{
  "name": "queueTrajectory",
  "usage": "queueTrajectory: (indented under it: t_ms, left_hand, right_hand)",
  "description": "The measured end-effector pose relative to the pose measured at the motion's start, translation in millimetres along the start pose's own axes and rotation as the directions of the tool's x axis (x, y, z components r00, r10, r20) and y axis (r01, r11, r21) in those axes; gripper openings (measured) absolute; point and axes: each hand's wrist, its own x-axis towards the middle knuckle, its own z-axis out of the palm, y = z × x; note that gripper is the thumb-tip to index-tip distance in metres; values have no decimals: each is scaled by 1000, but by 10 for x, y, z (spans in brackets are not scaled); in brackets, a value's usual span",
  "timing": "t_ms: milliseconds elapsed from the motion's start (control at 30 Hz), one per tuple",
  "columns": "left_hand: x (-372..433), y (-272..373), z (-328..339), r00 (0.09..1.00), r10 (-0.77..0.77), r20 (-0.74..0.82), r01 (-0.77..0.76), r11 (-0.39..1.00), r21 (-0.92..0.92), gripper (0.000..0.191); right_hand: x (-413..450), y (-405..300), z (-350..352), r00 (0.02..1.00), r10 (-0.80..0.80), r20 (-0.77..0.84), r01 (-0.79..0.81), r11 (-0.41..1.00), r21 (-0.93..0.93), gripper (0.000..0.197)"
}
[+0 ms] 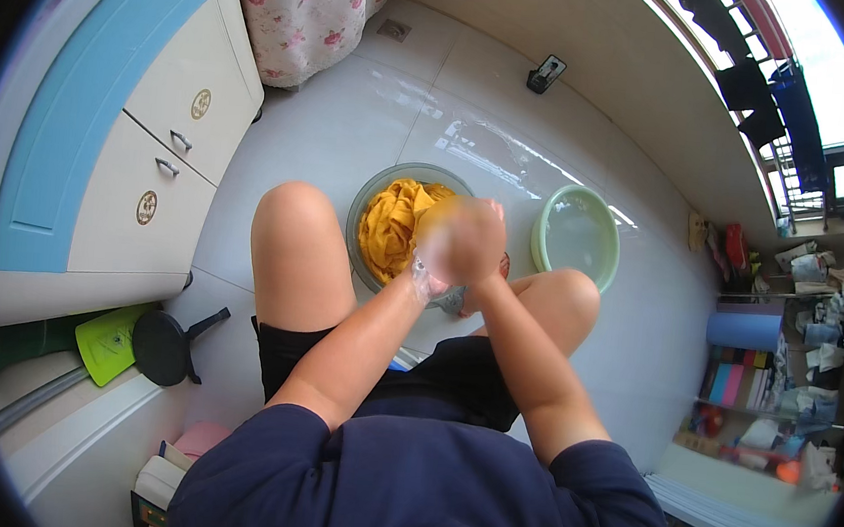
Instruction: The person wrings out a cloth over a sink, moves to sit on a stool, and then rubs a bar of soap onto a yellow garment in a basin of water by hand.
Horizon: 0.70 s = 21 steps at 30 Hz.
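Note:
My left hand (pixel 431 275) and my right hand (pixel 480 238) are close together over the right side of a round basin (pixel 363 184) on the floor between my knees. White suds cling to my left wrist and palm. A blurred patch covers most of both hands, so I cannot tell how the fingers are set or what is in them. Bunched yellow cloth (pixel 388 224) fills the basin and reaches up to my hands. To the right stands a light green basin (pixel 577 235) holding cloudy water.
Wet tiles (pixel 476 145) shine beyond the basins. A phone on a stand (pixel 547 74) leans near the wall. At the left are a white and blue cabinet (pixel 172 132) and a black pan (pixel 161 347); at the right, a loaded shelf (pixel 747 378). Laundry (pixel 748 88) hangs by the window.

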Motion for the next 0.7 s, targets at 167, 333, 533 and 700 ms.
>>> queueTrajectory:
  t_ms: [167, 333, 533, 700]
  left_hand:
    - [26, -91, 202, 936, 158, -315, -78, 965, 251, 31]
    - [24, -15, 125, 985, 155, -81, -125, 946, 299, 34]
    - [35, -129, 231, 919, 192, -345, -121, 969, 217, 36]
    - [-52, 9, -15, 981, 196, 2, -188, 936, 296, 36]
  right_hand:
    - [-29, -19, -78, 953, 15, 304, -17, 1000, 4, 25]
    - [-55, -99, -109, 995, 4, 101, -7, 1000, 30, 19]
    - [203, -233, -222, 974, 186, 131, -198, 977, 83, 21]
    - [-45, -498, -330, 987, -58, 150, 14, 960, 279, 23]
